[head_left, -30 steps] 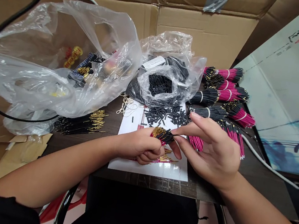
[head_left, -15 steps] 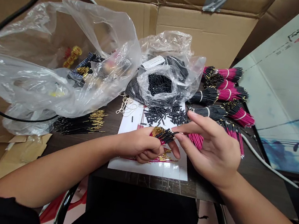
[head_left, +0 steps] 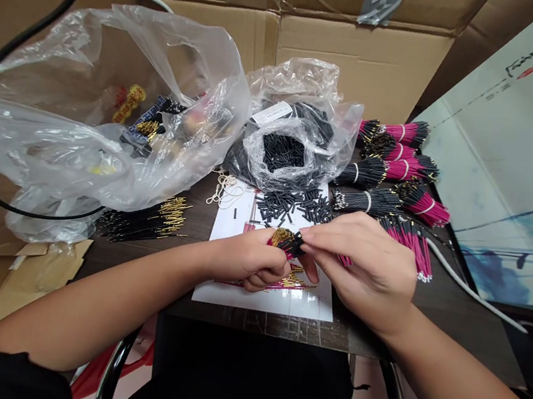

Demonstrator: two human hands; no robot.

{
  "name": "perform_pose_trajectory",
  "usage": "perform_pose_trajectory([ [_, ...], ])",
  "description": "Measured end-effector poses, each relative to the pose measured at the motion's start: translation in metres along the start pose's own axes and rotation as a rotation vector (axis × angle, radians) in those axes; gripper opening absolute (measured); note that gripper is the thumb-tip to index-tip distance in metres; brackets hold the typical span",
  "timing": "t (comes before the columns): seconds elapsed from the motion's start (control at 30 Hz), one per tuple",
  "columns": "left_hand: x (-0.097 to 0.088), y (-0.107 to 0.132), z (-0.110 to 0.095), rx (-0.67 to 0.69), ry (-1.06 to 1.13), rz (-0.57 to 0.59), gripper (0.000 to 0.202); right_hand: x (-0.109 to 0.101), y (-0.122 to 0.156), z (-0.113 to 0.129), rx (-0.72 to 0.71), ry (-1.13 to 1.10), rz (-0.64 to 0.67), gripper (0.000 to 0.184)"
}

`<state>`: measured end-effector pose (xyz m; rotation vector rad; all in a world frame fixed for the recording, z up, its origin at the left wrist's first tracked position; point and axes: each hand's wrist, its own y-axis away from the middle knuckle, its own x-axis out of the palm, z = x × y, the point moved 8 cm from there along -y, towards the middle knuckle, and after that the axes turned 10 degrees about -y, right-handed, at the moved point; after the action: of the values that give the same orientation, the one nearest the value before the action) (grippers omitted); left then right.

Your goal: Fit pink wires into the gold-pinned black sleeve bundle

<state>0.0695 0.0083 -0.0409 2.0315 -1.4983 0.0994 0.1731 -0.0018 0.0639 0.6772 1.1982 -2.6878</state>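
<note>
My left hand (head_left: 264, 263) is closed round a small bundle of wires (head_left: 284, 239) with gold pin ends, some of them covered by black tubing. Thumb and fingers of my right hand (head_left: 368, 263) pinch at the black tube tips on the right side of this bundle; the exact piece between them is partly hidden. Beneath my hands, on a white sheet of paper (head_left: 218, 293), lie pink wires with gold pins (head_left: 293, 278). Loose short black tubes (head_left: 278, 207) are heaped on the paper just beyond the bundle.
An opened plastic bag of black tubes (head_left: 284, 154) stands behind the heap. Tied pink and black wire bundles (head_left: 405, 169) are stacked at right. On the left are a large clear bag (head_left: 113, 81), black wires with gold pins (head_left: 142, 220) and rubber bands (head_left: 225, 189).
My right hand's raised fingers have come down and drawn together, and the hand has shifted slightly left against the bundle's tips. My left hand keeps its hold in about the same place.
</note>
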Motion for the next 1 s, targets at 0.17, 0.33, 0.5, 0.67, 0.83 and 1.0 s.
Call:
perform_pose_trajectory([
  [0.17,-0.006,0.001,-0.003,0.016,0.002,-0.069,0.026,0.005,0.0,-0.007,0.044,-0.049,0.011,0.025],
  [0.33,-0.016,0.004,-0.011,0.038,0.013,-0.211,0.026,0.013,0.001,-0.006,-0.029,0.015,0.03,0.046],
  [0.5,-0.008,0.007,-0.018,0.134,0.009,-0.142,0.022,0.024,0.004,-0.007,-0.061,0.121,0.033,0.067],
  [0.67,0.0,0.01,-0.021,0.22,0.058,-0.017,0.021,0.031,0.008,-0.005,-0.113,0.191,0.005,0.069],
  [0.83,0.002,0.007,-0.018,0.21,0.05,-0.012,0.049,0.028,0.006,-0.002,-0.084,0.223,-0.101,0.064],
  [1.0,0.004,0.002,-0.015,0.169,0.064,-0.009,0.072,0.022,0.008,0.005,-0.116,0.26,-0.171,0.05],
])
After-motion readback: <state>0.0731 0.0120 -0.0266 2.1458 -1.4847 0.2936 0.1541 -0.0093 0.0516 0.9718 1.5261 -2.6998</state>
